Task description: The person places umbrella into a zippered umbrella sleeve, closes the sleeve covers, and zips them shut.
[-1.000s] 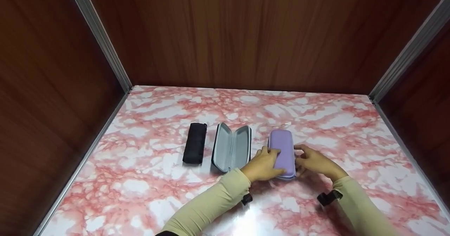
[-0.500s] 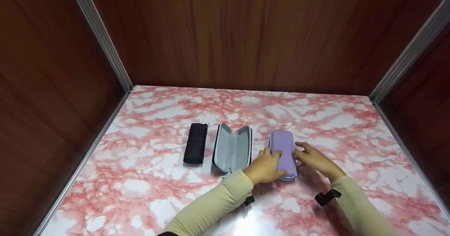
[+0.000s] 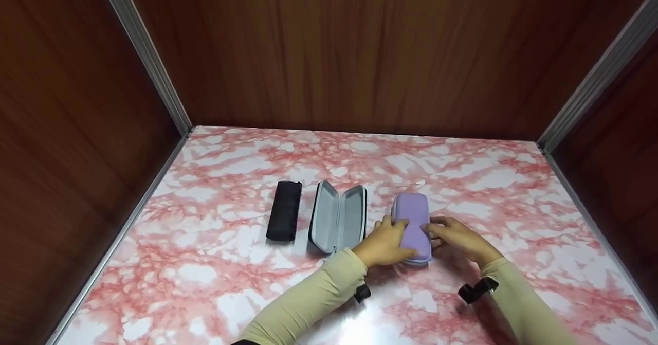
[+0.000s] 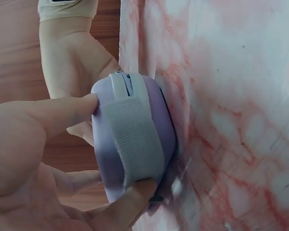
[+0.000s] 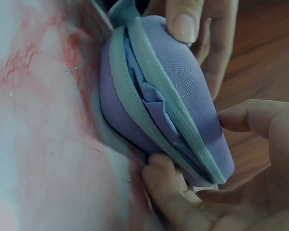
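Observation:
A purple hard zip case (image 3: 413,206) lies lengthwise on the marbled table between both hands. My left hand (image 3: 383,242) grips its left side and near end, thumb on the lid and fingers along the edge. From the other side my right hand (image 3: 462,239) holds the case, thumb on the lid and fingers curled at the side. The right wrist view shows the pale zip tape (image 5: 149,103) parted, with folded purple cloth (image 5: 156,108) inside the gap. A pale fabric band (image 4: 135,139) covers part of the end in the left wrist view.
Left of the purple case, a case with grey lining (image 3: 352,216) lies spread open, close to my left wrist. A black oblong pouch (image 3: 284,211) lies farther left. Wood-grain panels (image 3: 329,52) with metal corner strips enclose the table (image 3: 231,293).
My right thumb has moved from the case's right edge onto its lid, and the right hand sits slightly farther left. The left hand and the case have hardly moved.

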Demonstrator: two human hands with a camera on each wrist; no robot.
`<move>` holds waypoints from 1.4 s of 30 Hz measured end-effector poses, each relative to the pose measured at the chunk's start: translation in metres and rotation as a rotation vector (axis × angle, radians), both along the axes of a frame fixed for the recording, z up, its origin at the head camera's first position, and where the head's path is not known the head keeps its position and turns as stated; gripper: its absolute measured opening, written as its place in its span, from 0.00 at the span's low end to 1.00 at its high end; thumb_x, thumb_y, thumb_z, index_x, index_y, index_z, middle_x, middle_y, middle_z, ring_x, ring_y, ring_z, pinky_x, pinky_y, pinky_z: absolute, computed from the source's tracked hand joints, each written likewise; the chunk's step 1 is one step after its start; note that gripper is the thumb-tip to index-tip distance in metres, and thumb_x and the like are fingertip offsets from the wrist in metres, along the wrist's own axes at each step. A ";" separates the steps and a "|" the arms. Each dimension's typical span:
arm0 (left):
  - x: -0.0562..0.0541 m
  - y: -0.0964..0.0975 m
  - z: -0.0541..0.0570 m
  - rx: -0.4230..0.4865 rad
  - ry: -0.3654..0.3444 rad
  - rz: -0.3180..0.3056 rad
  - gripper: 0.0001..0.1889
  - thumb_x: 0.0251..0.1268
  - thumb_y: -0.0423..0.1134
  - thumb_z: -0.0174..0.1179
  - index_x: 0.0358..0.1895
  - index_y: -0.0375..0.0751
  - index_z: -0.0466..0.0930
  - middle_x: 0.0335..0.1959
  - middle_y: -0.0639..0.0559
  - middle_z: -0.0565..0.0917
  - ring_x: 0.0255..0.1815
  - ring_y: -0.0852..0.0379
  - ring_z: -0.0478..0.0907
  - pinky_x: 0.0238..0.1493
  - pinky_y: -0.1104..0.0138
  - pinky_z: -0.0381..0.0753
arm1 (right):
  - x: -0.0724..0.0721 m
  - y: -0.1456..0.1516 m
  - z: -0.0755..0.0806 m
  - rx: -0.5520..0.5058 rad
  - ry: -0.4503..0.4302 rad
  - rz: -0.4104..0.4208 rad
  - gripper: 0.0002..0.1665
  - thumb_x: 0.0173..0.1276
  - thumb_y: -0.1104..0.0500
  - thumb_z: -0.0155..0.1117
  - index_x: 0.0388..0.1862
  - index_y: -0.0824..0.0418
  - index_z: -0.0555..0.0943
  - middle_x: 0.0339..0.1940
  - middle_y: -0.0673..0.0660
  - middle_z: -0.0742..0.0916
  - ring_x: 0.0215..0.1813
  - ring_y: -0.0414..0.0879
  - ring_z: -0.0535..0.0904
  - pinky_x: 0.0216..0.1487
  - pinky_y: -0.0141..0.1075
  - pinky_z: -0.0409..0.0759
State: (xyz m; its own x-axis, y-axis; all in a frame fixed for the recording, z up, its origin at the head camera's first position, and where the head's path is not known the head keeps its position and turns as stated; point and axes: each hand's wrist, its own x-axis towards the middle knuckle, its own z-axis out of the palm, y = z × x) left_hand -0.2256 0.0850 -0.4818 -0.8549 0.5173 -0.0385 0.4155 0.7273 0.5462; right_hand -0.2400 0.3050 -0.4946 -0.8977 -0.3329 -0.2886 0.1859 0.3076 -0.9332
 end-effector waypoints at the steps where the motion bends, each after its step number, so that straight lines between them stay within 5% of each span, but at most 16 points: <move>1: -0.001 -0.001 0.000 0.015 -0.019 0.002 0.42 0.60 0.55 0.69 0.74 0.40 0.65 0.60 0.40 0.71 0.53 0.50 0.69 0.55 0.64 0.75 | 0.000 0.001 0.000 -0.015 -0.005 0.018 0.38 0.77 0.53 0.55 0.69 0.83 0.59 0.42 0.58 0.86 0.41 0.46 0.84 0.46 0.40 0.84; 6: -0.005 -0.006 0.002 0.078 -0.113 0.013 0.45 0.58 0.54 0.71 0.76 0.40 0.62 0.62 0.40 0.70 0.52 0.51 0.69 0.54 0.63 0.75 | -0.002 0.004 -0.002 -0.058 -0.030 0.051 0.33 0.78 0.52 0.55 0.64 0.81 0.67 0.41 0.57 0.88 0.42 0.48 0.86 0.47 0.41 0.84; 11: -0.008 -0.011 0.003 0.126 -0.191 0.012 0.46 0.56 0.51 0.72 0.76 0.41 0.62 0.61 0.43 0.71 0.53 0.52 0.71 0.54 0.61 0.75 | 0.000 0.004 -0.005 -0.125 -0.106 0.033 0.38 0.78 0.51 0.55 0.70 0.81 0.59 0.45 0.60 0.86 0.45 0.50 0.85 0.50 0.44 0.84; 22: -0.012 -0.018 0.006 0.256 -0.207 -0.033 0.46 0.56 0.52 0.72 0.75 0.34 0.62 0.64 0.39 0.73 0.58 0.52 0.74 0.60 0.65 0.73 | 0.002 0.000 -0.003 -0.204 -0.139 -0.047 0.41 0.78 0.51 0.55 0.70 0.80 0.53 0.44 0.59 0.86 0.43 0.48 0.86 0.47 0.41 0.85; 27: -0.015 -0.021 0.009 0.388 -0.242 -0.027 0.45 0.58 0.49 0.72 0.75 0.33 0.62 0.67 0.39 0.72 0.62 0.51 0.74 0.63 0.65 0.72 | 0.001 -0.002 -0.001 -0.268 -0.125 -0.113 0.39 0.75 0.50 0.58 0.66 0.75 0.53 0.41 0.57 0.85 0.40 0.44 0.84 0.46 0.39 0.84; 35: -0.015 -0.021 0.008 0.815 -0.528 0.062 0.43 0.61 0.42 0.70 0.76 0.37 0.56 0.59 0.40 0.77 0.52 0.51 0.80 0.52 0.58 0.81 | -0.003 -0.006 0.005 -0.380 -0.035 -0.152 0.37 0.76 0.50 0.56 0.66 0.75 0.54 0.45 0.59 0.87 0.46 0.47 0.86 0.53 0.42 0.82; 39: -0.014 -0.019 0.005 0.945 -0.698 0.056 0.39 0.67 0.42 0.65 0.75 0.36 0.56 0.53 0.44 0.81 0.50 0.52 0.82 0.55 0.54 0.79 | 0.002 -0.014 0.015 -0.390 0.004 -0.205 0.37 0.76 0.51 0.54 0.68 0.76 0.54 0.43 0.57 0.86 0.42 0.45 0.85 0.46 0.37 0.84; 42: -0.013 -0.018 0.006 0.990 -0.752 0.041 0.35 0.69 0.43 0.62 0.74 0.34 0.59 0.51 0.45 0.83 0.50 0.52 0.82 0.56 0.57 0.79 | 0.005 -0.019 0.019 -0.398 0.001 -0.236 0.34 0.78 0.53 0.51 0.68 0.75 0.54 0.43 0.58 0.86 0.42 0.46 0.85 0.45 0.37 0.84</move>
